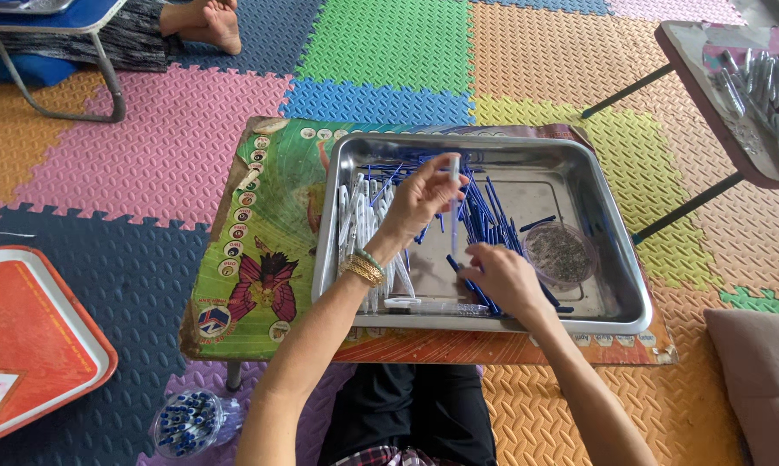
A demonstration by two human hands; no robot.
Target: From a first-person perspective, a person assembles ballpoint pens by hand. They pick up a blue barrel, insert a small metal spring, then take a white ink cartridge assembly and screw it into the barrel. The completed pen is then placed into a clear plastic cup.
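Here, a slim clear plastic pen barrel [454, 194] stands upright above a shiny rectangular steel tray [618, 259], pinched between the fingertips of the left hand [419, 200]. The right hand [503, 274] is lower, inside the tray, with its fingers closed on a thin blue pen refill [460, 269] from the loose blue pile [484, 216]. White pen parts [359, 220] lie at the tray's left side, and a small round clear bowl of tiny metal pieces [562, 253] sits at its right. The tray rests on a low counter with a colourful printed top [264, 233], which stands on the foam puzzle-mat floor [130, 155].
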